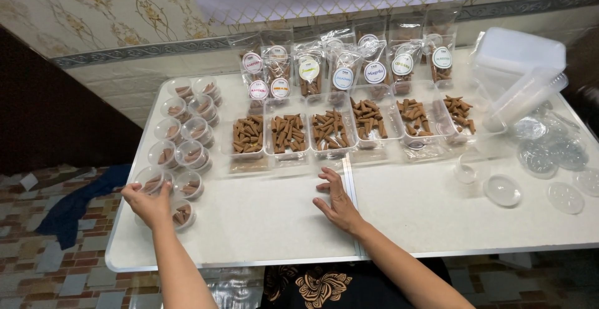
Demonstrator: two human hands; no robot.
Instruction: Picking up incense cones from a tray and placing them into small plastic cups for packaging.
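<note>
Left hand (146, 202), fingers curled over a small round lidded cup (151, 180) of brown cones at the white table's (262, 234) near-left edge; the cup is clear plastic. Eleven or so such cups (187, 128) stand in two rows beyond it. Right hand (337, 200) lies open, palm down, empty, at table centre. Behind: six open trays (287, 135) of cones; about nine labelled packets (342, 66); loose clear lids (503, 190) at right.

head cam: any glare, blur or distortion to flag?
Head view: even light, soft shadows; glare on the clear lids and sachets; wide-angle bend at the table edge; slight blur at far right; left hand and right hand sharp.
</note>
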